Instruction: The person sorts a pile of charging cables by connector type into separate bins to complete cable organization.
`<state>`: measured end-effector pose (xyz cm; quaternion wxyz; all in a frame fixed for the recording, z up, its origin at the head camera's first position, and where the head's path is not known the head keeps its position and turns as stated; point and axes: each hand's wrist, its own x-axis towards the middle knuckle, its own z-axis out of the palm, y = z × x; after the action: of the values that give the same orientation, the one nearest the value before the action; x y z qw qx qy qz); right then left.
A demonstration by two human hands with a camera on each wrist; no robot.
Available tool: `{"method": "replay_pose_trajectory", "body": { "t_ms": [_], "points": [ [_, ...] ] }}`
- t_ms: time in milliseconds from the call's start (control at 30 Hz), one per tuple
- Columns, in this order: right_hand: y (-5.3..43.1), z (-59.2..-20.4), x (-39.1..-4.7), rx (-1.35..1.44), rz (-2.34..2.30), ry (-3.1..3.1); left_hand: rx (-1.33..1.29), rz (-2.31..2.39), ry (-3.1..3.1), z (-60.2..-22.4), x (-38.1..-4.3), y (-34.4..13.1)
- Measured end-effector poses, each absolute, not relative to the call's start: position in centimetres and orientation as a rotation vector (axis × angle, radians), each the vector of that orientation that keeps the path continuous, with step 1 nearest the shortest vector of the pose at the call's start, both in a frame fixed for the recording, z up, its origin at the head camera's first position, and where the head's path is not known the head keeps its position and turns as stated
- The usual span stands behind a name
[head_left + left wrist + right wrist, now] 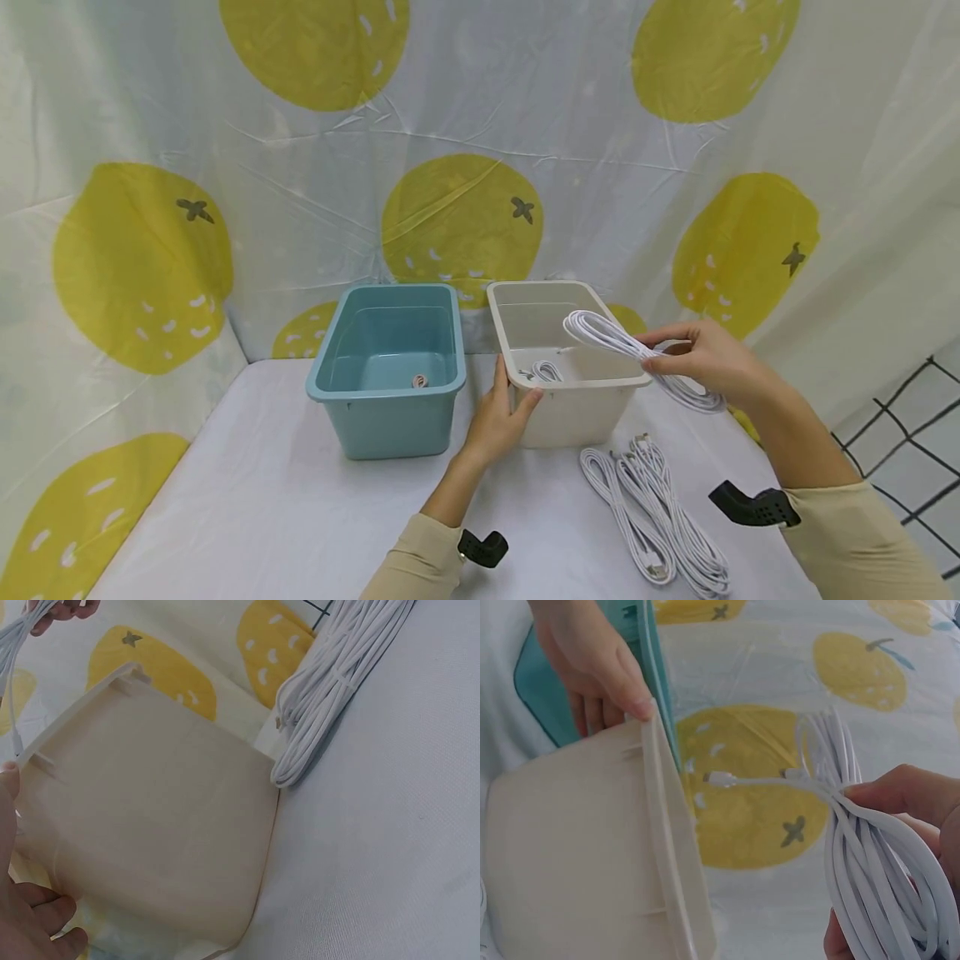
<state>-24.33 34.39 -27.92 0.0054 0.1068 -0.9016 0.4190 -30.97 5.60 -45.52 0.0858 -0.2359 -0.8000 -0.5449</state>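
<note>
My right hand pinches a coiled bundle of white charging cable between thumb and fingers, over the right side of a cream plastic bin. In the right wrist view, a small connector plug sticks out from the bundle. With my left hand I grip the bin's near left corner, the thumb at the rim and the fingers along the side wall. Inside the bin, near its front, lies a smaller coil of white cable. More white cable bundles lie on the table before the bin.
A blue-green bin stands left of the cream one, with a small round brownish item inside. Behind both hangs a lemon-print curtain. A black wire grid stands at the right, beside the white-covered table.
</note>
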Motion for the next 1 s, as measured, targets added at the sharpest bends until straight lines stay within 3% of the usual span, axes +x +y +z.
{"method": "replay_pose_trajectory", "body": {
  "t_ms": [1000],
  "points": [
    [31.2,-27.8,-35.1,0.163,1.142,-2.826,-0.695,-1.613,-2.359,-46.0,-31.2,5.8]
  ]
}}
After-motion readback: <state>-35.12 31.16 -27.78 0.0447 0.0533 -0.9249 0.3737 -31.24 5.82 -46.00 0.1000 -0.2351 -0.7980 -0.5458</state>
